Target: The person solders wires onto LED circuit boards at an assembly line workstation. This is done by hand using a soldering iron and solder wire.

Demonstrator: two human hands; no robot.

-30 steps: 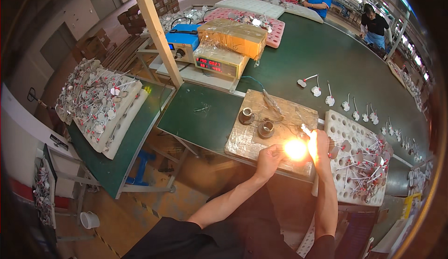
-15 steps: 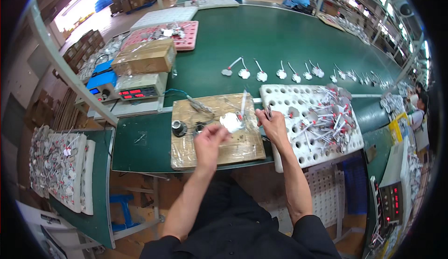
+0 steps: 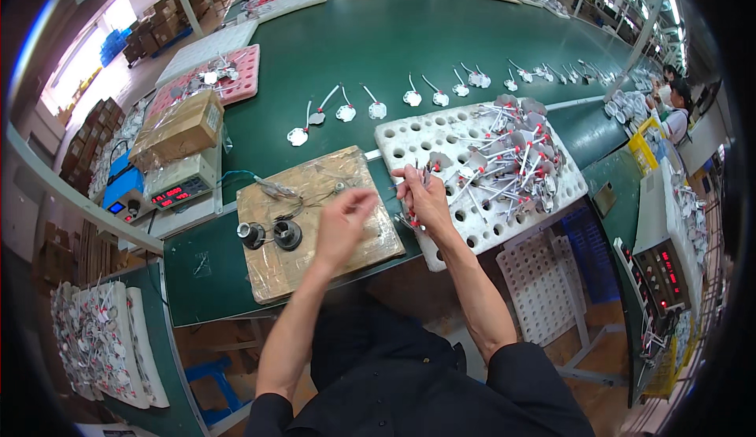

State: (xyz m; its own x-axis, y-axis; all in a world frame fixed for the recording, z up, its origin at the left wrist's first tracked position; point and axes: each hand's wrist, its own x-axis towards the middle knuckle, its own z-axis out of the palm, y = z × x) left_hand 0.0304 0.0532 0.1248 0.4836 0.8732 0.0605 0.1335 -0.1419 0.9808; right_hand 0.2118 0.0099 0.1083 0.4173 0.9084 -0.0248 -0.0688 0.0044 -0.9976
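Note:
My left hand (image 3: 345, 226) is over the right part of a tape-wrapped cardboard board (image 3: 268, 275), its fingers smeared by motion. My right hand (image 3: 427, 205) is closed round a slim dark tool, mostly hidden by the fingers, at the left edge of a white foam tray (image 3: 405, 139). Heaped on that tray are several grey-and-white discs with white leads and red ends (image 3: 516, 157). Beyond the board, a white disc with a lead (image 3: 298, 136) lies at the left end of a row of similar pieces on the green table (image 3: 354, 39).
Two dark round fixtures (image 3: 287, 235) and a cable with clips (image 3: 276, 189) are on the board. Left of it stand a meter with red digits (image 3: 185, 187), a blue device (image 3: 124, 189) and a carton (image 3: 177, 130). A pink tray (image 3: 246, 75) lies behind. Co-workers sit farther off.
The white disc that lay on the board by my left hand is gone from there, and one more disc is at the row's left end. The view has shifted right.

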